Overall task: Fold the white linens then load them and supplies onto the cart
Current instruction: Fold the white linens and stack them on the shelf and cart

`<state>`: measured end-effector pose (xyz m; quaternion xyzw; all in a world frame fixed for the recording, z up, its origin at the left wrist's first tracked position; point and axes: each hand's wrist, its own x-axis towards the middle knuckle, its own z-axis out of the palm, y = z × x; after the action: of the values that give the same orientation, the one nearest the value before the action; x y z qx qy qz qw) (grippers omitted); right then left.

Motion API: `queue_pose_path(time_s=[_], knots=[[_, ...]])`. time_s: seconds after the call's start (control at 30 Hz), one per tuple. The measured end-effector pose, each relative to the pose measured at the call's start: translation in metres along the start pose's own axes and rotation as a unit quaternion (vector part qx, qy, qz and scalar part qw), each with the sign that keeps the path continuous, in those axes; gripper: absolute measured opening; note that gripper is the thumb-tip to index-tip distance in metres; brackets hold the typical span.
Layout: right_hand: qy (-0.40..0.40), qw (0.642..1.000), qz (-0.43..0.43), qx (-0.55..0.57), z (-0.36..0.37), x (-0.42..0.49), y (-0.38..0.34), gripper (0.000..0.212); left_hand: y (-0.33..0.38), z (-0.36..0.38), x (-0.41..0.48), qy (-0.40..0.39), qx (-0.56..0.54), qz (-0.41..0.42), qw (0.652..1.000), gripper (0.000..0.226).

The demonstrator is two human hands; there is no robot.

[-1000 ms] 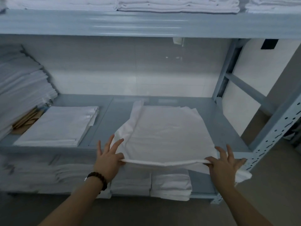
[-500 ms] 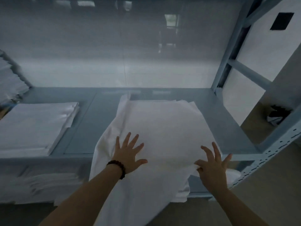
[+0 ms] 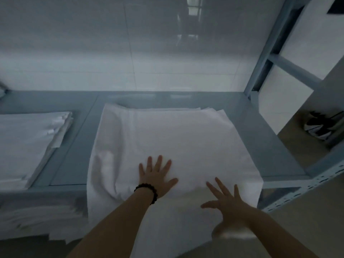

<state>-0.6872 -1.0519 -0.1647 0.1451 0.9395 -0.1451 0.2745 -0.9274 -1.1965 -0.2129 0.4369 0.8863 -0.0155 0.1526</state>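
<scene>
On the grey-blue metal shelf [image 3: 260, 138] our white sheet [image 3: 176, 138] lies smooth, its front edge hanging over; our left grip [image 3: 155, 176], fingers straight and holding nothing, presses flat on it; our right grip [image 3: 228, 203] spreads open at that edge; a folded stack [image 3: 28, 142] lies to the left, apart.

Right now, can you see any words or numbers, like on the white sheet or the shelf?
None can be read.
The white sheet and the folded pile beside it are plain.
The shelf shows no label.
The dark patch on the wall and the black-and-white thing on the floor are too blurred to tell.
</scene>
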Motion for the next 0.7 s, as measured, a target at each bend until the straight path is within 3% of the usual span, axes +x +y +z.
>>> queue_pose_path(time_s=[0.07, 0.2, 0.37, 0.53, 0.7], knots=[[0.047, 0.999, -0.006, 0.023, -0.006, 0.007, -0.008, 0.105, -0.001, 0.000, 0.002, 0.001, -0.004, 0.005, 1.000, 0.081], [0.156, 0.988, -0.001, 0.019, -0.031, 0.038, -0.026, 0.089, -0.003, 0.001, 0.005, 0.008, -0.011, 0.012, 1.000, 0.082], [0.196, 0.980, 0.030, -0.014, -0.049, 0.102, -0.030, 0.055, -0.003, 0.003, 0.007, 0.017, -0.011, 0.009, 1.000, 0.078], [0.219, 0.972, 0.073, -0.045, -0.033, 0.133, -0.028, 0.056, -0.011, 0.002, 0.012, 0.074, -0.024, -0.016, 0.997, 0.060], [0.235, 0.969, 0.049, -0.056, -0.035, 0.151, -0.006, 0.063, -0.032, -0.012, 0.049, 0.047, -0.013, -0.066, 0.997, 0.067]])
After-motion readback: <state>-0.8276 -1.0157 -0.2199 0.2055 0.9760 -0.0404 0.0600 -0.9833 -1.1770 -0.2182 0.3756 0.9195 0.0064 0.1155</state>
